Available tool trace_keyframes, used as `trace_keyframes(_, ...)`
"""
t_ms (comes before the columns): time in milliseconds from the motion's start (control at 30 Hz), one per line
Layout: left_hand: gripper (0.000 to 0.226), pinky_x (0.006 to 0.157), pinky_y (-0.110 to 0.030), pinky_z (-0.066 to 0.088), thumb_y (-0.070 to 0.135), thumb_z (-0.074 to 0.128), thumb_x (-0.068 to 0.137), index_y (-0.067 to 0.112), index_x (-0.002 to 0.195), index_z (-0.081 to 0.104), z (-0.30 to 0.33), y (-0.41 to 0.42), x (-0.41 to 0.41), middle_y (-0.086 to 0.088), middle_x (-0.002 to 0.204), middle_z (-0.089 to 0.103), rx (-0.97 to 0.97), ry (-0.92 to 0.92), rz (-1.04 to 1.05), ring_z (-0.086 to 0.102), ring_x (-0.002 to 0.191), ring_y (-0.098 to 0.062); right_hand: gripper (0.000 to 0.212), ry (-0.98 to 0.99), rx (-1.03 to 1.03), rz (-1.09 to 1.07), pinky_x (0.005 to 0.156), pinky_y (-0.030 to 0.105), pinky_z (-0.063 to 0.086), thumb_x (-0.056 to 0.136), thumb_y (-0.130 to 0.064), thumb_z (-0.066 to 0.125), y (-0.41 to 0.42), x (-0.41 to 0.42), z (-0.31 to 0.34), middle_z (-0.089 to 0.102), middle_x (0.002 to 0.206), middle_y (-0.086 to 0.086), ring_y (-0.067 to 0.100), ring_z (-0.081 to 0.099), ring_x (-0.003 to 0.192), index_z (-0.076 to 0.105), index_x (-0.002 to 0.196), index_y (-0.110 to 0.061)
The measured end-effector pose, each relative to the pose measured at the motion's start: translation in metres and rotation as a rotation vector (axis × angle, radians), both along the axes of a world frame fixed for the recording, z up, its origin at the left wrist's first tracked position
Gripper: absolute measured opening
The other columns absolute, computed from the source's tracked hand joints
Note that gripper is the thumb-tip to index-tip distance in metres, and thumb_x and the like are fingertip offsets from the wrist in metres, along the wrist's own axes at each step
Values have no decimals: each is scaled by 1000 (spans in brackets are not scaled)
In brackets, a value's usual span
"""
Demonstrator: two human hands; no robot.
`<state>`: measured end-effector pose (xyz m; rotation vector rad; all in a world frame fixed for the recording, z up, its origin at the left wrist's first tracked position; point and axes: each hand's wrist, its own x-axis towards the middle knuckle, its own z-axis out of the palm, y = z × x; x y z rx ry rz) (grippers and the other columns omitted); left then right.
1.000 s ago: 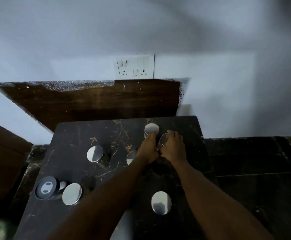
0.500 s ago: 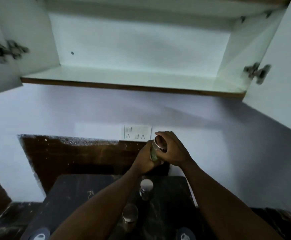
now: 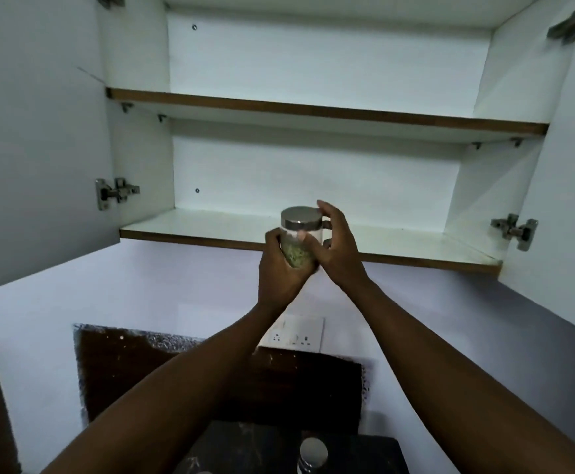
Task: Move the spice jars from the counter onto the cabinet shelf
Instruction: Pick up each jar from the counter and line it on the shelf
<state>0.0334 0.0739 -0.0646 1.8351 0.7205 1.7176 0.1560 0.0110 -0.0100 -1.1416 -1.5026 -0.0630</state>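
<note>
Compared with the frame half a second earlier, both hands and the spice jar stand higher against the open cabinet: the jar then sat level with the wall socket, well below the lower shelf, and now overlaps that shelf's front edge. The view has also tilted upward, so that the upper shelf has come into sight and the counter has shrunk to a strip at the bottom.

The jar is held upright, its long axis vertical with a slight lean, the metal lid pointing up and the greenish contents lying in the lower half of the clear body. It is in front of the lower shelf's front edge, near the middle of the shelf's width; whether its base touches the shelf cannot be told.

The left hand is wrapped around the lower body of the jar from the left. The right hand grips it from the right, thumb across the glass, fingers spread beside the lid. A second lidded jar stands on the counter, directly below the shelf's middle.
</note>
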Motion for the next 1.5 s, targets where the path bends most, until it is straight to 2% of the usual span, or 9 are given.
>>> trace_keyframes(200, 74, 74, -36, 59, 53, 78, 61, 24, 119, 43, 47, 29, -25, 4, 114, 66, 3, 157, 145, 67, 94, -16, 94, 205, -213, 18, 80, 22, 54, 75, -38, 89, 34, -24, 16, 61, 125, -3, 12, 64, 106, 35, 150, -22)
trace_keyframes(333, 93, 89, -44, 59, 49, 85, 54, 13, 129, 44, 66, 63, -53, -5, 123, 62, -136, 263, 86, 67, 106, -25, 81, 285, -321, 44, 97, 40, 57, 72, -30, 92, 72, -35, 31, 66, 121, 1, 20, 68, 108, 46, 137, -15)
trace_keyframes(567, 68, 83, -38, 55, -2, 69, 75, 16, 136, 49, 83, 123, -135, -7, 125, 66, -366, 327, -122, 65, 101, -21, 37, 377, -468, 241, 105, 54, 53, 88, 3, 72, 143, -74, 35, 69, 125, 13, 33, 67, 121, 60, 121, -9)
trace_keyframes(767, 49, 86, -42, 56, -9, 75, 80, -3, 127, 61, 79, 164, -156, -19, 97, 70, -543, 206, -51, 65, 83, -27, 34, 269, -451, 1, 102, 38, 52, 93, -17, 67, 187, -114, 27, 72, 119, 8, 26, 67, 112, 68, 126, -9)
trace_keyframes(867, 39, 100, -51, 55, -9, 75, 82, -9, 120, 66, 81, 185, -150, -24, 101, 70, -530, 239, -8, 65, 90, -30, 9, 269, -432, -94, 77, 29, 43, 92, -19, 67, 207, -119, 27, 62, 89, 7, 23, 58, 89, 66, 86, -12)
trace_keyframes(1000, 47, 104, -48, 53, -4, 75, 85, -7, 130, 63, 84, 209, -144, -29, 120, 71, -497, 404, 78, 70, 100, -35, 21, 303, -447, -190, 78, 26, 44, 91, -16, 67, 229, -118, 25, 75, 100, 14, 29, 68, 99, 76, 99, 2)
trace_keyframes(1100, 54, 109, -47, 51, 4, 79, 84, -3, 134, 61, 82, 227, -141, -22, 132, 67, -468, 458, 156, 66, 122, -37, 20, 256, -470, -207, 69, 23, 38, 88, -14, 67, 246, -123, 24, 73, 85, 17, 29, 66, 82, 76, 86, 4)
trace_keyframes(1333, 62, 112, -44, 49, 4, 81, 82, -2, 139, 59, 84, 264, -137, -22, 138, 64, -494, 429, 218, 63, 128, -34, 25, 186, -515, -159, 77, 25, 38, 92, -15, 55, 284, -127, 27, 73, 112, 18, 37, 66, 110, 73, 98, 1)
trace_keyframes(1500, 52, 109, -48, 52, -5, 74, 86, -7, 136, 60, 81, 279, -137, -28, 134, 65, -494, 347, 176, 64, 125, -41, 38, 74, -545, -133, 106, 33, 43, 96, -13, 48, 299, -126, 24, 62, 138, 18, 36, 56, 131, 65, 129, -1)
